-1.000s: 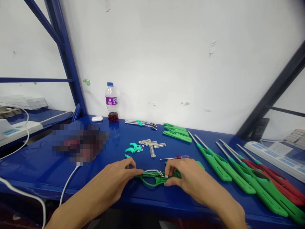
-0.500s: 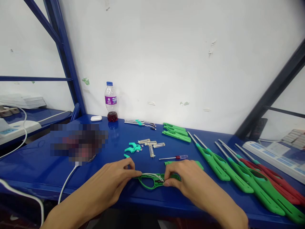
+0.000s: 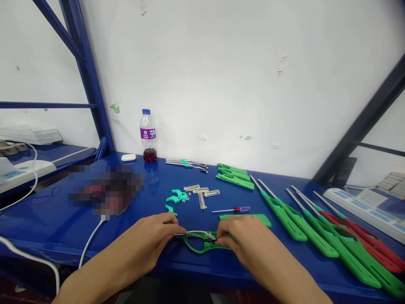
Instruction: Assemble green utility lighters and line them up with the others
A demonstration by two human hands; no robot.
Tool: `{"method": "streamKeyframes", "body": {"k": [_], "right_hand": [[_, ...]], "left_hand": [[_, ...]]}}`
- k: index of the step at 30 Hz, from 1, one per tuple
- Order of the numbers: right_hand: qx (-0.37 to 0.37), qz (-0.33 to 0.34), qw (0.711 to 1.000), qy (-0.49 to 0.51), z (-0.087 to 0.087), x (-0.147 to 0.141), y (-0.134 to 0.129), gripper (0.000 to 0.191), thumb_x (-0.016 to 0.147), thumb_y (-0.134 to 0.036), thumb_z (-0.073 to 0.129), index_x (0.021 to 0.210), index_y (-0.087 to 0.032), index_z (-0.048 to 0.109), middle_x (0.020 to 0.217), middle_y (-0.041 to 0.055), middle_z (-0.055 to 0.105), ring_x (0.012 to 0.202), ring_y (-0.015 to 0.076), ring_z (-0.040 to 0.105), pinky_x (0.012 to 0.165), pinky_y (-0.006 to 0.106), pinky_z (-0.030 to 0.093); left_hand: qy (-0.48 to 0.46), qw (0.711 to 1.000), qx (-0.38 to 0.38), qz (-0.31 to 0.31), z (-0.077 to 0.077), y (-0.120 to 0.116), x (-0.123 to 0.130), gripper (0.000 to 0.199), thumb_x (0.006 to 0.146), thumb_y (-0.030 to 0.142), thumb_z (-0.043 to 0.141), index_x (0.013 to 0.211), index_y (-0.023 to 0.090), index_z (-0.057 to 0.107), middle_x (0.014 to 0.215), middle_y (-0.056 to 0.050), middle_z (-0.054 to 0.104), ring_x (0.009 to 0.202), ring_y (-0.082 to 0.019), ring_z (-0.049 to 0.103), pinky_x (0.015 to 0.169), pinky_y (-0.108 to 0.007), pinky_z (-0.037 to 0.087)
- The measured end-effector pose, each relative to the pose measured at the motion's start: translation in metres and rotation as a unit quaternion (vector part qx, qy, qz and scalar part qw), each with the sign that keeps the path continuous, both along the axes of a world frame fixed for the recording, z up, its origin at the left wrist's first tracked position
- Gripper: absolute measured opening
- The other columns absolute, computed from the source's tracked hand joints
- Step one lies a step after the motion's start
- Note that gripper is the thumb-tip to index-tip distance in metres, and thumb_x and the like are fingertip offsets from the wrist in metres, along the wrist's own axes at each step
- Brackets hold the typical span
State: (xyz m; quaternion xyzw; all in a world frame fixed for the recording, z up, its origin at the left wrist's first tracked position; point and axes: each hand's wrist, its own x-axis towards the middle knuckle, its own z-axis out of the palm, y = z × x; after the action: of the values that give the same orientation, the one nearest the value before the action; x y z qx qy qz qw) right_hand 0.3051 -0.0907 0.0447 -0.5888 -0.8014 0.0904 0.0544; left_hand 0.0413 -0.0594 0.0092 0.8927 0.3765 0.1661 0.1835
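A green lighter shell half with white wires and a black part inside lies near the table's front edge. At its left end, my left hand pinches the metal rod. Over its right part, my right hand has thumb and fingertips closed by the black part; the fingers hide this end. Another green shell half lies just behind my right hand. Teal triggers and clear fuel tanks are spread behind the hands, beside a screwdriver.
Finished-looking green lighters and red ones lie at the right by a white power strip. Rods with wires, green shells and a bottle stand or lie near the wall. A cable runs at the left.
My left hand has shifted slightly left, showing more of the rod. My right hand's fingers have moved a little over the shell's right part, and the view has shifted slightly.
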Motion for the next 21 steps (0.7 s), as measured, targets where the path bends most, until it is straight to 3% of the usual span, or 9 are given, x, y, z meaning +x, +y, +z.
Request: {"method": "streamKeyframes", "body": {"k": [8,21], "right_hand": [[0.025,0.029,0.999,0.025,-0.016,0.006,0.003,0.013,0.092,-0.021,0.076,0.087,-0.029,0.083,0.085,0.0007,0.083,0.077,0.0258,0.077,0.059,0.032,0.037],[0.023,0.037,0.999,0.022,-0.014,0.006,-0.002,0.019,0.093,-0.020,0.073,0.078,-0.029,0.081,0.079,-0.0011,0.082,0.073,0.0235,0.076,0.059,0.032,0.031]], "left_hand": [[-0.006,1.000,-0.011,0.005,-0.004,0.001,-0.003,0.043,0.104,0.007,0.042,0.119,0.033,0.073,0.115,-0.001,0.069,0.102,-0.018,0.069,0.090,-0.026,0.050],[0.008,1.000,-0.022,0.018,-0.001,-0.001,-0.002,0.042,0.105,0.009,0.042,0.117,0.034,0.074,0.111,-0.001,0.070,0.099,-0.019,0.069,0.088,-0.028,0.051]]}}
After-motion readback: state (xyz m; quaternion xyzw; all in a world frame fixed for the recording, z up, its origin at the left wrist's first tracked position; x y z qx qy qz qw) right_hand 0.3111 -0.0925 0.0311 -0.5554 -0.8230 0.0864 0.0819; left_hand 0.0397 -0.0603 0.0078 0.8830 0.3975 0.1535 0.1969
